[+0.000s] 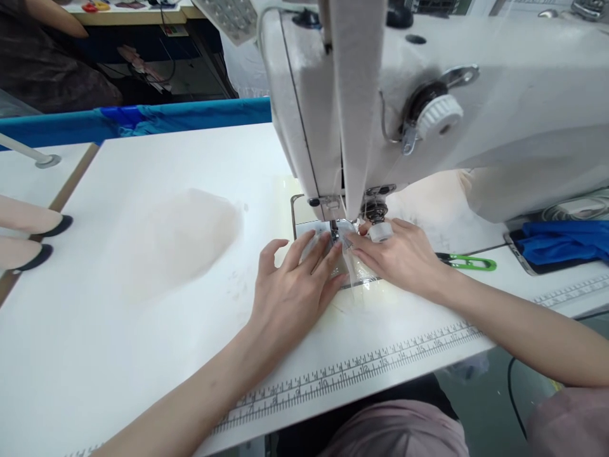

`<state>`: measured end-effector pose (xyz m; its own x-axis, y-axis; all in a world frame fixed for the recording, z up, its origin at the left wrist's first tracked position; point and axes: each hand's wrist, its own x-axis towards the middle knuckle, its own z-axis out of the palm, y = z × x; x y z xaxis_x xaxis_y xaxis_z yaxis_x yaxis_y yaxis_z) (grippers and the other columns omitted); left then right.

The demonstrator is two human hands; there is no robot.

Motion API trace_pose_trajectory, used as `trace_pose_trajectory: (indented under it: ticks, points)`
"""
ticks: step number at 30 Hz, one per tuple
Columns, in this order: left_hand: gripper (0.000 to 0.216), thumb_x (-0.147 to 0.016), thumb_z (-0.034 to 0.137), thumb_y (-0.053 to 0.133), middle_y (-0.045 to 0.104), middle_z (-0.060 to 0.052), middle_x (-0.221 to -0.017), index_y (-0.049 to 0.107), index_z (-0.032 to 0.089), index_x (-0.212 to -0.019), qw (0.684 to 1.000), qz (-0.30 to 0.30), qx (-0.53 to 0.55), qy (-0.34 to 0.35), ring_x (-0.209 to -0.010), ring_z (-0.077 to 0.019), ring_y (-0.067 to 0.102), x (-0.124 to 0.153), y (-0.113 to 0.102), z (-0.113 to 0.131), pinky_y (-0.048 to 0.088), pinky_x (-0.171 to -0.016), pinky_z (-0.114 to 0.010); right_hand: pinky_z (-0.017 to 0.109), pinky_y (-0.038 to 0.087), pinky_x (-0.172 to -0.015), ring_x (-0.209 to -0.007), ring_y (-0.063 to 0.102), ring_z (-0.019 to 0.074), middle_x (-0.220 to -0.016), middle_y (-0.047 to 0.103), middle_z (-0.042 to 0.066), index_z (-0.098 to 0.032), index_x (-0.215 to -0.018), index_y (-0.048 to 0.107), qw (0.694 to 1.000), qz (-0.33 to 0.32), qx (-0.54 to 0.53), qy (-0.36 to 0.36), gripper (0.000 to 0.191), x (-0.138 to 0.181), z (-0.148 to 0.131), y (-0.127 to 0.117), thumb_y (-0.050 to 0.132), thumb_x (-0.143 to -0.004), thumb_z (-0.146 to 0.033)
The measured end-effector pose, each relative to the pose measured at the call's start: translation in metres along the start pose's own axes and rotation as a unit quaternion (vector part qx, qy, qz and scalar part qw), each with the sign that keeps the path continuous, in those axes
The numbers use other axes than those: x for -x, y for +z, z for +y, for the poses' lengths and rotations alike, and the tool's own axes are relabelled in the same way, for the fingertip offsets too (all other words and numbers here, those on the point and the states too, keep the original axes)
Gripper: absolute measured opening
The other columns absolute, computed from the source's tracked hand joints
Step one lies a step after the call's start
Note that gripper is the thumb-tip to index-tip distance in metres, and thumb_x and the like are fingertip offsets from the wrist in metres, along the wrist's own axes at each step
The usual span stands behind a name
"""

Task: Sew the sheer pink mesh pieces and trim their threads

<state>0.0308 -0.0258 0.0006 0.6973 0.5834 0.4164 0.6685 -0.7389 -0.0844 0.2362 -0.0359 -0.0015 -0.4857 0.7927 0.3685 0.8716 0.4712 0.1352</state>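
Note:
A white sewing machine (304,127) stands over the table, with its presser foot (334,230) down near a thin, see-through piece of fabric (351,270). My left hand (288,289) lies to the left of the foot, fingers spread and bent, their tips pressing on the work beside the needle. From the right, my right hand (404,257) reaches in with thumb and fingers closed on the sheer fabric close to the foot. Part of that hand is behind the machine's white knob (380,231), and its fingertips are partly hidden.
Green-handled thread snips (469,262) lie right of my right hand. Further right, a blue cloth (566,241) partly covers a phone (529,261). A printed ruler (356,374) runs along the table's front edge. Two beige, black-ended objects (28,219) jut in at left. Another person (47,63) sits beyond.

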Motion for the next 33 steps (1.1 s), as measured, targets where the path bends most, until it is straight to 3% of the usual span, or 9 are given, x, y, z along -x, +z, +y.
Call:
trace_pose_trajectory:
  ticks: [3,7,11,17,21,25,28,31,33]
  points:
    - [0.028,-0.091,0.030,0.054,0.068,-0.006,-0.116,0.061,0.019,-0.116,1.000,0.003,0.011,0.018,-0.100,-0.0272,0.062,0.002,-0.014,-0.002,0.037,-0.085,-0.045,0.029,0.036,-0.061,-0.073,0.056,0.0140,-0.089,0.067,0.002,-0.020,-0.092,0.070,0.994,-0.016,-0.106,-0.009,0.023,0.004,0.004,-0.015,0.048,-0.094,-0.025]
    - [0.025,-0.088,0.037,0.057,0.068,-0.005,-0.101,0.064,0.020,-0.104,0.988,-0.082,0.095,0.084,-0.073,-0.0194,0.061,0.008,-0.032,-0.009,0.041,-0.070,-0.037,0.025,0.037,-0.054,-0.070,0.056,0.0109,-0.096,0.062,-0.001,-0.023,-0.094,0.066,0.942,-0.175,-0.283,-0.031,0.019,0.009,0.008,-0.039,0.064,-0.083,-0.039]
    - [0.018,-0.092,0.017,0.046,0.066,-0.004,-0.096,0.064,0.018,-0.091,0.982,-0.106,0.114,0.105,-0.061,-0.0137,0.057,0.010,-0.032,-0.010,0.041,-0.057,-0.030,0.024,0.038,-0.056,-0.068,0.055,0.0093,-0.091,0.060,-0.002,-0.021,-0.083,0.061,0.912,-0.240,-0.331,-0.027,0.009,0.012,0.010,-0.048,0.056,-0.089,-0.023]
    - [0.023,-0.097,0.022,0.034,0.065,-0.001,-0.079,0.057,0.018,-0.093,0.964,-0.153,0.215,-0.029,-0.060,-0.0139,0.058,0.002,-0.034,-0.008,0.042,-0.050,-0.026,0.021,0.039,-0.054,-0.059,0.056,0.0085,-0.068,0.060,-0.004,-0.020,-0.087,0.057,0.886,-0.205,-0.401,0.110,0.015,0.010,0.013,-0.049,0.045,-0.096,-0.025]
    - [0.020,-0.094,0.023,0.040,0.063,-0.004,-0.083,0.057,0.015,-0.101,0.961,-0.184,0.205,-0.037,-0.062,-0.0147,0.059,-0.011,-0.033,-0.010,0.044,-0.049,-0.025,0.023,0.037,-0.054,-0.066,0.056,0.0120,-0.079,0.064,0.000,-0.019,-0.094,0.062,0.928,-0.155,-0.331,0.070,0.018,0.008,0.008,-0.044,0.060,-0.087,-0.035]
    - [0.031,-0.090,0.023,0.046,0.060,-0.003,-0.083,0.061,0.018,-0.116,0.956,-0.203,0.210,-0.038,-0.060,-0.0135,0.059,-0.029,-0.027,-0.017,0.043,-0.048,-0.024,0.023,0.038,-0.055,-0.071,0.057,0.0130,-0.082,0.064,0.004,-0.017,-0.099,0.067,0.961,-0.032,-0.274,0.036,0.019,0.008,0.006,-0.028,0.049,-0.092,-0.018]
    - [0.024,-0.090,0.027,0.047,0.056,-0.001,-0.072,0.070,0.022,-0.093,0.933,-0.218,0.281,-0.049,-0.052,-0.0102,0.053,-0.040,-0.024,-0.026,0.040,-0.045,-0.022,0.022,0.038,-0.054,-0.068,0.056,0.0111,-0.084,0.062,0.003,-0.018,-0.103,0.068,0.955,0.061,-0.288,0.046,0.021,0.007,0.009,-0.018,0.049,-0.093,-0.020]
    - [0.031,-0.089,0.031,0.050,0.051,0.000,-0.066,0.066,0.020,-0.065,0.912,-0.219,0.344,-0.051,-0.048,-0.0084,0.045,-0.044,-0.024,-0.034,0.037,-0.043,-0.023,0.021,0.035,-0.051,-0.066,0.054,0.0094,-0.089,0.061,0.003,-0.020,-0.101,0.070,0.949,0.065,-0.302,0.055,0.022,0.006,0.010,-0.014,0.049,-0.093,-0.023]
    - [0.036,-0.090,0.033,0.048,0.048,0.000,-0.064,0.062,0.019,-0.060,0.901,-0.219,0.371,-0.049,-0.049,-0.0087,0.044,-0.042,-0.024,-0.037,0.037,-0.043,-0.023,0.021,0.034,-0.050,-0.065,0.053,0.0089,-0.091,0.062,0.003,-0.021,-0.100,0.071,0.952,0.050,-0.296,0.053,0.023,0.006,0.008,-0.015,0.049,-0.093,-0.023]
